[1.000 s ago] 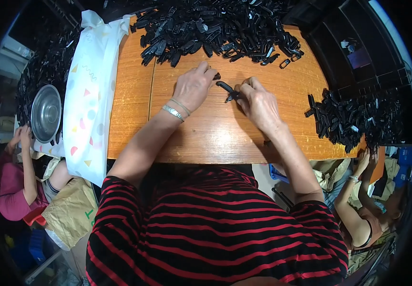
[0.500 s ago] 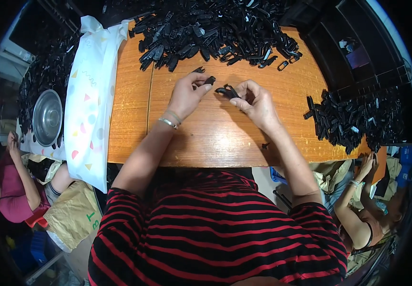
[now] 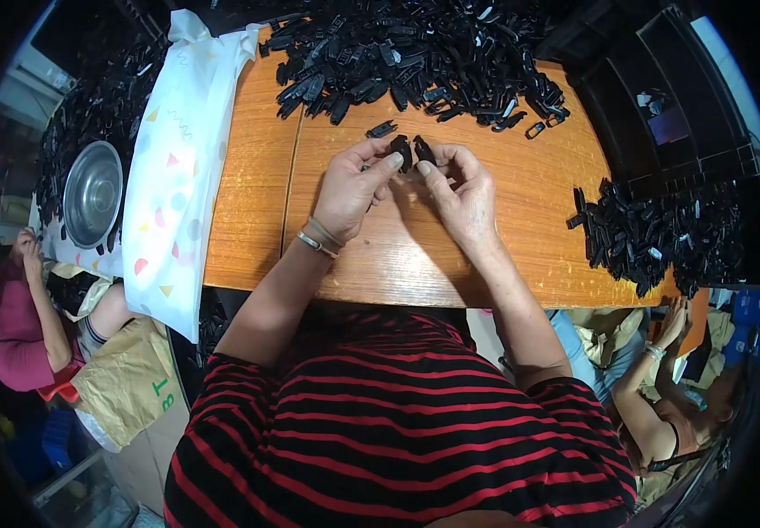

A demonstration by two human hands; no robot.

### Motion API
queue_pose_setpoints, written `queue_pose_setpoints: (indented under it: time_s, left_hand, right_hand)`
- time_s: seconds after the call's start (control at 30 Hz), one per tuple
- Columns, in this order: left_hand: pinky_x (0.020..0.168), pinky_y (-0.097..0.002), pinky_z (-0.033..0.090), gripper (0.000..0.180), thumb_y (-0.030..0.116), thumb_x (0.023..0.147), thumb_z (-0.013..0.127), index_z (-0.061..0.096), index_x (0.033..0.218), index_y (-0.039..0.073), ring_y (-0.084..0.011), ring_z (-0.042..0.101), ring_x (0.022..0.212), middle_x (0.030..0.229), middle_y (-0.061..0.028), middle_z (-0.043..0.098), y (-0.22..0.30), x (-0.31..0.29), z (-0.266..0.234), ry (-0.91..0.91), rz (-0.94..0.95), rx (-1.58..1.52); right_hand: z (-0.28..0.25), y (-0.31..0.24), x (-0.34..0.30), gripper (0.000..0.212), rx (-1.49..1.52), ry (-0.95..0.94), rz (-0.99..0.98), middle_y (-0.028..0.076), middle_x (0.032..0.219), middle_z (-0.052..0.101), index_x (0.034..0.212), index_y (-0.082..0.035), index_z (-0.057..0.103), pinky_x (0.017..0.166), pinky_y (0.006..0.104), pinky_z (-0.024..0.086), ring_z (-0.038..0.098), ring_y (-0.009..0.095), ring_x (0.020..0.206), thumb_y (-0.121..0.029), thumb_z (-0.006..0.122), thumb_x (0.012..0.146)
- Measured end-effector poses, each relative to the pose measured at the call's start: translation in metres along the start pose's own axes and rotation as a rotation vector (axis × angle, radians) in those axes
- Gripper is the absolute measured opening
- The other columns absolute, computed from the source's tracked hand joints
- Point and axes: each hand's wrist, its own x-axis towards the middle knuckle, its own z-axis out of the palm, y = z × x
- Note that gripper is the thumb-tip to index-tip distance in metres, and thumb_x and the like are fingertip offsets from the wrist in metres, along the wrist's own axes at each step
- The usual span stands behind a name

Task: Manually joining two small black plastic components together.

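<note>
Currently two small black pieces are held near the middle of the wooden table [image 3: 380, 271], side by side with what looks like a narrow gap between them. Clock centre is taken at this pair, 12 pointing away from the wearer.

Axes: left-hand piece [image 3: 402, 151], long axis roughly 12–6; right-hand piece [image 3: 423, 150], long axis nearer 11–5. Which end is the front of either cannot be told. A loose black piece [image 3: 382, 129] lies on the wood at 10, just beside the left fingertips, long axis close to 9–3, its right end tilted slightly away.

Edges and room: large heap of black parts [image 3: 406, 66] at 12, its near border just past the loose piece. Second heap [image 3: 653, 229] between 3 and 4, well apart from the hands. White patterned sheet [image 3: 178, 202] along the table's 9 o'clock side; metal bowl [image 3: 93, 195] beyond it. Table seam runs 12–6, left of the left hand. Bare wood extends from the pair to the table's near edge at 6, flanked by both forearms.

Pose: left forearm enters from 7, right from 5. Left hand [image 3: 350, 189] pinches its piece, thumb on the near face; right hand [image 3: 465, 195] pinches the other likewise, fingers curled. Height above the wood: cannot tell.
</note>
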Motion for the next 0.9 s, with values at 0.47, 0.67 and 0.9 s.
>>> queue_pose_setpoints:
  time_s: [0.47,0.67,0.9]
  left_hand:
    - [0.06,-0.0168,0.043,0.024,0.011,0.093,0.061,0.063,0.114,0.0,-0.0037,0.056,0.073,0.088,-0.0007,0.064,-0.012,-0.012,0.008,0.024,0.188,0.247]
    - [0.062,-0.0203,0.044,0.022,0.018,0.098,0.052,0.062,0.095,-0.001,-0.0054,0.052,0.07,0.077,0.0002,0.06,-0.023,-0.018,-0.002,-0.073,0.172,0.222]
    - [0.059,-0.0228,0.043,0.025,0.02,0.098,0.05,0.06,0.088,-0.001,-0.0062,0.05,0.066,0.071,-0.0008,0.058,-0.024,-0.014,-0.007,-0.136,0.197,0.416]
  right_hand:
    - [0.012,0.014,-0.01,0.022,-0.466,0.06,-0.296,0.009,0.077,0.061,0.095,0.001,0.063,0.059,0.0274,0.05,0.06,0.017,0.064,-0.006,0.074,0.078]
    - [0.027,0.02,-0.029,0.048,-0.518,0.131,-0.258,0.012,0.082,0.061,0.111,-0.001,0.051,0.064,0.0362,0.052,0.065,0.027,0.075,-0.014,0.079,0.074]
    - [0.033,0.022,-0.034,0.038,-0.259,-0.066,-0.047,0.009,0.079,0.058,0.108,-0.002,0.051,0.062,0.0315,0.05,0.06,0.019,0.068,-0.012,0.074,0.079]
